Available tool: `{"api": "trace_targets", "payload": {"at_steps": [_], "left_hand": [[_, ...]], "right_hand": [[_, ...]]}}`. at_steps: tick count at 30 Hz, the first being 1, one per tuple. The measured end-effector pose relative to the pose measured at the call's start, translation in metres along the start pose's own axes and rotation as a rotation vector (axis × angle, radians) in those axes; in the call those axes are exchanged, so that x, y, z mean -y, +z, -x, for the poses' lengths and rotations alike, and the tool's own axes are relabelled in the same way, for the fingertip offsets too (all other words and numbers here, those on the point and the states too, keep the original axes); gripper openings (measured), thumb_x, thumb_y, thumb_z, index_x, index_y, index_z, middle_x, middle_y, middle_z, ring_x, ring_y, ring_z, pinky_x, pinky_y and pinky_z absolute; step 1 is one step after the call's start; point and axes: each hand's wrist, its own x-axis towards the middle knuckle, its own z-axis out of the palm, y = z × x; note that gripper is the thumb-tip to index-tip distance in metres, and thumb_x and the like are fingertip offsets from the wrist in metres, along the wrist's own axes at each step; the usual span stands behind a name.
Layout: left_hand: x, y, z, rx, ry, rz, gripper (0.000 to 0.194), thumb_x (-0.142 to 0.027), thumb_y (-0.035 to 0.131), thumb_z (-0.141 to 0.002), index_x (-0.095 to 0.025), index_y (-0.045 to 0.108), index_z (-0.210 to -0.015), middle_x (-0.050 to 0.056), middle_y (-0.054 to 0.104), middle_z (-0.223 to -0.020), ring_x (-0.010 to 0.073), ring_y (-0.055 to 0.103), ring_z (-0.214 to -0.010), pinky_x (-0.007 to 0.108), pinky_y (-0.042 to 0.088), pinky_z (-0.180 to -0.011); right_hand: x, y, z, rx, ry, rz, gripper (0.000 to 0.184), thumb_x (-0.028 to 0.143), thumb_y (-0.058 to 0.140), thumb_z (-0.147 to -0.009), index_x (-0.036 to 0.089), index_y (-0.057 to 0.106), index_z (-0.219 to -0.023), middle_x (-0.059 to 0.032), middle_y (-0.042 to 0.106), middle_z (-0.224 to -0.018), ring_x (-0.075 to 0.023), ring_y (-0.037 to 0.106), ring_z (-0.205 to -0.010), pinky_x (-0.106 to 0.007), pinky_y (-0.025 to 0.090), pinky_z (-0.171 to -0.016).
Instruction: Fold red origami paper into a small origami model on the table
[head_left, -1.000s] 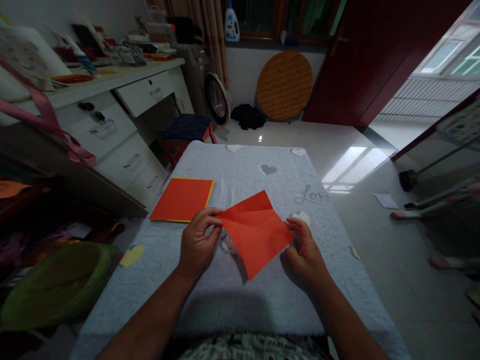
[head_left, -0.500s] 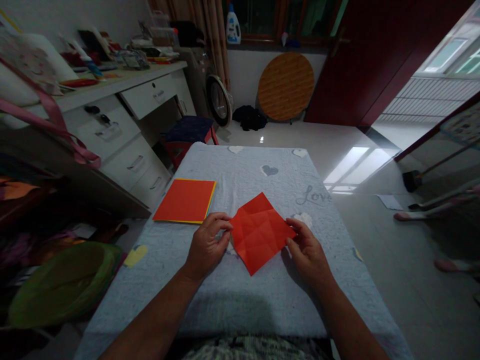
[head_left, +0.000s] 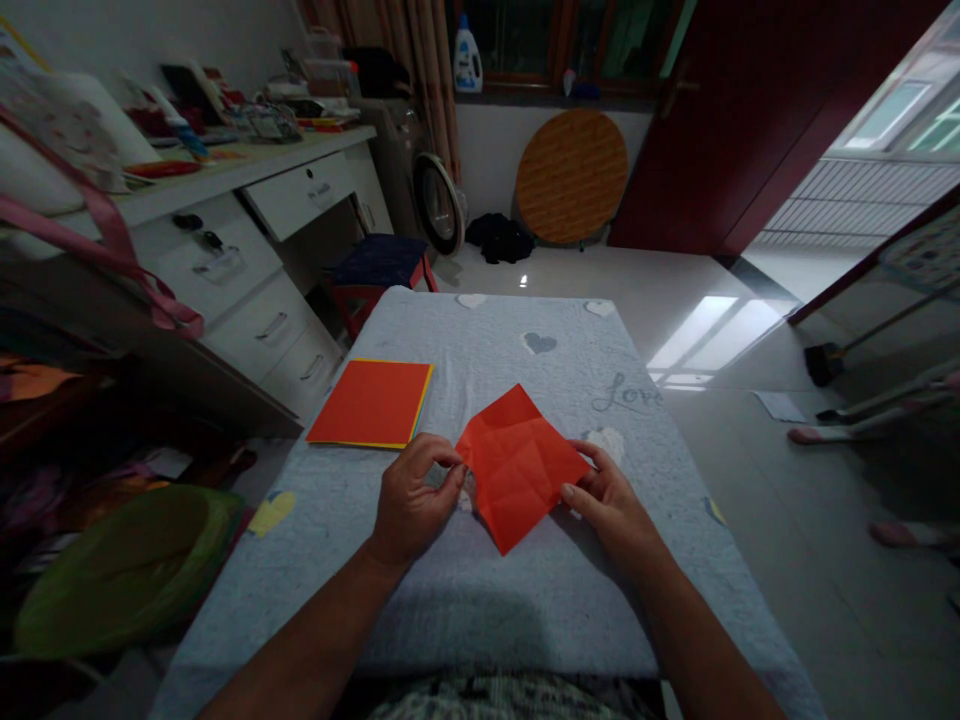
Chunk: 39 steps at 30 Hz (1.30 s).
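Observation:
A creased red sheet of origami paper is held between my two hands over the table, turned so one corner points toward me. My left hand pinches its left corner between thumb and fingertips. At the opposite corner, my right hand grips the paper, thumb on top and fingers behind the edge. Fold lines cross the sheet's middle. Beyond my left hand lies a neat stack of coloured paper, red-orange on top with yellow and blue-green edges showing.
A pale blue cloth with heart patterns covers the table. Past its far left corner stands a stool. White drawers line the left side, above a green basket. A round wooden tabletop leans against the far wall.
My left hand has tightened into a closer pinch at the left corner. My right thumb has slid slightly inward and down on the paper, which has shifted a little left.

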Motion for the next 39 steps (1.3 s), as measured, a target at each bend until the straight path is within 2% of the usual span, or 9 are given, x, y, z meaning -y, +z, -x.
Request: {"api": "trace_targets", "payload": {"at_steps": [6, 8, 12, 17, 22, 27, 30, 34, 39], "left_hand": [[-0.005, 0.003, 0.004, 0.019, 0.018, 0.011, 0.012, -0.009, 0.058, -0.084, -0.021, 0.057, -0.081, -0.002, 0.060, -0.075, 0.0124, 0.059, -0.069, 0.024, 0.049, -0.068], [-0.004, 0.006, 0.007, 0.019, -0.019, 0.042, 0.017, -0.010, 0.059, -0.083, -0.021, 0.058, -0.096, -0.003, 0.061, -0.077, 0.0117, 0.060, -0.069, 0.024, 0.050, -0.070], [0.003, 0.011, 0.011, 0.045, -0.139, 0.146, 0.051, -0.012, 0.062, -0.082, -0.023, 0.047, -0.130, -0.001, 0.062, -0.090, 0.0118, 0.063, -0.077, 0.025, 0.053, -0.077], [0.006, 0.010, 0.011, 0.197, -0.202, 0.310, 0.066, -0.018, 0.058, -0.089, -0.029, 0.029, -0.147, 0.003, 0.062, -0.107, 0.0136, 0.063, -0.089, 0.026, 0.053, -0.080], [0.007, 0.005, 0.007, 0.305, -0.124, 0.347, 0.052, -0.015, 0.051, -0.092, -0.027, 0.043, -0.142, 0.009, 0.060, -0.121, 0.0183, 0.062, -0.107, 0.032, 0.050, -0.093], [0.010, 0.002, 0.003, 0.372, -0.079, 0.281, 0.036, -0.004, 0.050, -0.082, -0.021, 0.067, -0.109, 0.006, 0.067, -0.109, 0.0186, 0.064, -0.104, 0.032, 0.050, -0.094], [0.010, 0.002, 0.002, 0.344, -0.099, 0.251, 0.032, -0.005, 0.053, -0.080, -0.019, 0.071, -0.102, 0.005, 0.072, -0.102, 0.0179, 0.067, -0.097, 0.030, 0.053, -0.089], [0.006, 0.002, 0.000, 0.255, -0.103, 0.217, 0.032, -0.007, 0.055, -0.080, -0.018, 0.073, -0.105, 0.006, 0.075, -0.102, 0.0181, 0.070, -0.095, 0.029, 0.056, -0.088], [0.001, 0.001, -0.001, 0.155, -0.112, 0.194, 0.032, -0.009, 0.056, -0.082, -0.018, 0.074, -0.106, 0.006, 0.076, -0.103, 0.0180, 0.071, -0.094, 0.027, 0.057, -0.087]], "right_hand": [[-0.005, 0.003, -0.002, 0.004, -0.087, 0.112, 0.045, 0.033, 0.073, -0.078, 0.027, 0.045, -0.113, -0.0007, 0.070, -0.093, -0.0200, 0.070, -0.084, -0.034, 0.057, -0.074], [-0.002, 0.003, -0.002, -0.047, -0.105, 0.101, 0.045, 0.032, 0.072, -0.078, 0.028, 0.043, -0.112, 0.0013, 0.069, -0.087, -0.0187, 0.069, -0.078, -0.032, 0.057, -0.070], [0.005, 0.004, -0.001, -0.092, -0.146, 0.071, 0.045, 0.030, 0.072, -0.077, 0.029, 0.042, -0.111, 0.0081, 0.060, -0.068, -0.0139, 0.061, -0.057, -0.029, 0.055, -0.061], [0.007, 0.005, 0.001, -0.044, -0.127, 0.017, 0.054, 0.030, 0.073, -0.077, 0.030, 0.038, -0.118, 0.0042, 0.067, -0.080, -0.0134, 0.063, -0.060, -0.025, 0.052, -0.057], [0.003, 0.002, 0.002, -0.020, -0.103, 0.085, 0.062, 0.026, 0.073, -0.079, 0.029, 0.036, -0.129, 0.0053, 0.066, -0.075, -0.0136, 0.063, -0.061, -0.026, 0.053, -0.062], [0.006, 0.002, 0.002, -0.076, -0.129, 0.025, 0.082, 0.027, 0.075, -0.078, 0.030, 0.024, -0.142, 0.0027, 0.071, -0.084, -0.0152, 0.067, -0.068, -0.028, 0.054, -0.065], [0.009, 0.002, 0.003, -0.112, -0.138, -0.039, 0.090, 0.029, 0.077, -0.076, 0.031, 0.019, -0.145, 0.0011, 0.073, -0.090, -0.0173, 0.070, -0.077, -0.033, 0.055, -0.075], [0.006, 0.001, 0.002, -0.066, -0.092, -0.097, 0.082, 0.031, 0.080, -0.074, 0.031, 0.030, -0.138, -0.0018, 0.074, -0.099, -0.0193, 0.071, -0.089, -0.036, 0.054, -0.083], [-0.001, 0.002, 0.000, 0.040, -0.060, -0.130, 0.089, 0.030, 0.083, -0.072, 0.034, 0.024, -0.139, -0.0029, 0.074, -0.103, -0.0202, 0.072, -0.088, -0.034, 0.054, -0.078]]}}
